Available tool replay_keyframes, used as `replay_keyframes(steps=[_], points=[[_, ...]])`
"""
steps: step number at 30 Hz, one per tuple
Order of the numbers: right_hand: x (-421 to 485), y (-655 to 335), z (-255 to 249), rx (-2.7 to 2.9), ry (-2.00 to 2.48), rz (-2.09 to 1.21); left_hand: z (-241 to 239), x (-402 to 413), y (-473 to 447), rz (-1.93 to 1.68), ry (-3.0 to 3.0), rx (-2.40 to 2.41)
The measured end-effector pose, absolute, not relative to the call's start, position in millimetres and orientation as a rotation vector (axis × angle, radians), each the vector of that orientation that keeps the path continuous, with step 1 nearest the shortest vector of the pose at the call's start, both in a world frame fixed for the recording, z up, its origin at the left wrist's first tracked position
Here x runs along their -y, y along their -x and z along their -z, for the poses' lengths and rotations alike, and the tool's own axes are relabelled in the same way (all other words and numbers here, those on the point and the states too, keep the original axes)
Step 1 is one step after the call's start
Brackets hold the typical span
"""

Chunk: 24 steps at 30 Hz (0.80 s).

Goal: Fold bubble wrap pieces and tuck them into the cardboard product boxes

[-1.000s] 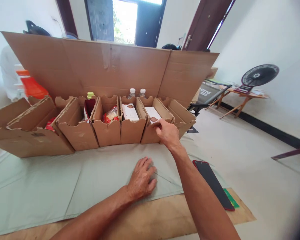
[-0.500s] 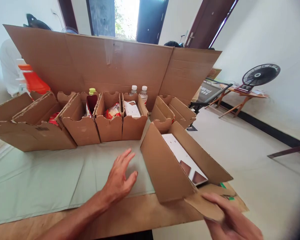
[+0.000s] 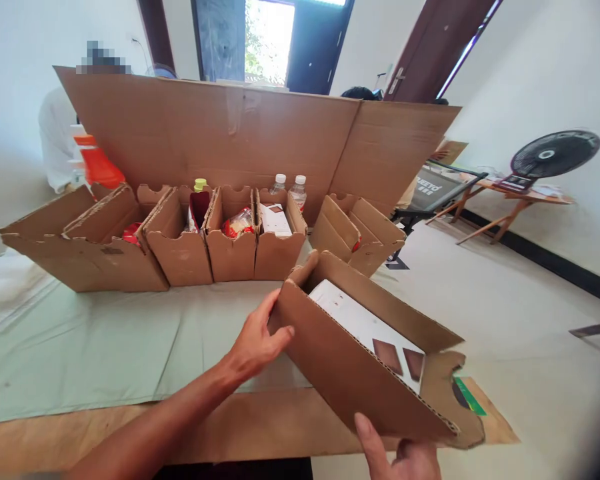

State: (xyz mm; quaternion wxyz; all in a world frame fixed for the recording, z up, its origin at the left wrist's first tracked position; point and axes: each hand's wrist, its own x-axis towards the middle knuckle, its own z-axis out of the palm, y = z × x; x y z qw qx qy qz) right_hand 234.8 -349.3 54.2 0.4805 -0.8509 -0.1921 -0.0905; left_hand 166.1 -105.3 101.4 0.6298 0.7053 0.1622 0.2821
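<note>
A narrow open cardboard bin (image 3: 360,373) sits at the right front of the table, angled, with a flat white box (image 3: 355,320) with brown pictures lying inside. My left hand (image 3: 260,337) grips the bin's far left corner, its thumb on the side wall and fingers round the far end. Low at the near end is my right hand (image 3: 400,453), its thumb up against the side wall and its fingers partly hidden beneath the near corner. Whether the bin is fully off the table I cannot tell.
A row of cardboard bins (image 3: 180,257) holding red packets and a white box stands along the back, before a tall cardboard panel (image 3: 205,133). Another bin pair (image 3: 363,233) is at back right. Bottles (image 3: 298,190) stand behind. A fan (image 3: 545,157) is on a side table.
My left hand has moved from open beside the bin onto its far corner. My right hand has shifted from the near end flap to below the near corner, and the bin has turned and tilted.
</note>
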Motion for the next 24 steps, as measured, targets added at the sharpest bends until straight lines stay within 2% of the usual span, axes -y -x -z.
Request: replay_keyframes(steps=[4,9,14,19,24], points=[[296.6,-253.0,-81.2,0.814,1.93,0.042,-87.9,104.7,-108.4,-0.947,-1.537,-0.679],[219.3,-271.4,-90.9,0.961,1.784,-0.099,-77.3,72.6,-88.9,-1.179,-1.473,-0.812],[205.7,-279.9,-70.7,0.937,1.818,-0.082,-60.0,59.9,-79.0,-1.098,-1.521,-0.813],[210.6,-279.8,-58.4,0.886,1.87,-0.261,-43.7,62.6,-72.4,-0.908,-1.637,-0.868],[204.2,-292.8,-57.6,0.861,1.941,-0.196,-40.3,62.4,-81.1,-0.876,-1.669,-0.801]])
